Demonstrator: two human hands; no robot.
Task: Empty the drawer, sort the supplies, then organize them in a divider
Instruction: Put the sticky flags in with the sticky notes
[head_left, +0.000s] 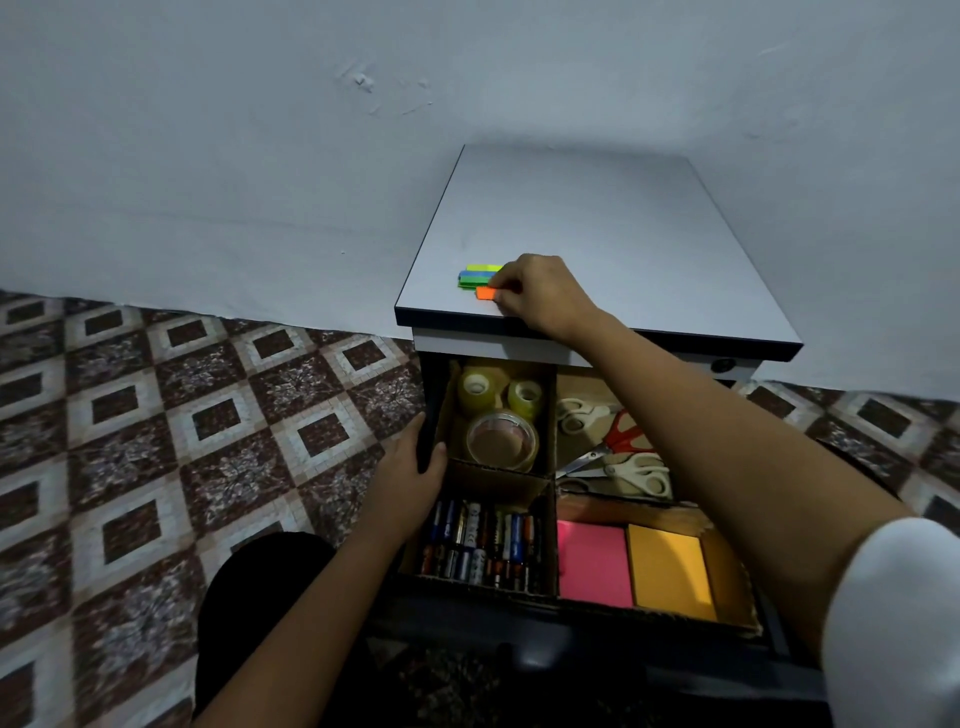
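Dividers of cardboard (553, 470) split the open drawer (519, 597) into four compartments. The far left one holds three rolls of clear tape (501, 441), the near left one a packed row of batteries (483, 545). Several pairs of scissors (623, 452) lie in the far right one. A pink sticky-note pad (595, 564) and an orange-yellow pad (670, 569) lie side by side in the near right one.

The left grip (410, 467) is curled round the drawer's left wall, thumb on the inner side. The right grip (540, 296) reaches over the drawer to the desk (597, 234) above it, fingers bent and pinching an orange sticky flag (485, 294) near the front left corner. Green, blue and yellow flags (478, 275) lie in a small stack just beyond the orange one, touching it. Patterned tiles (208, 441) cover the floor to the left.
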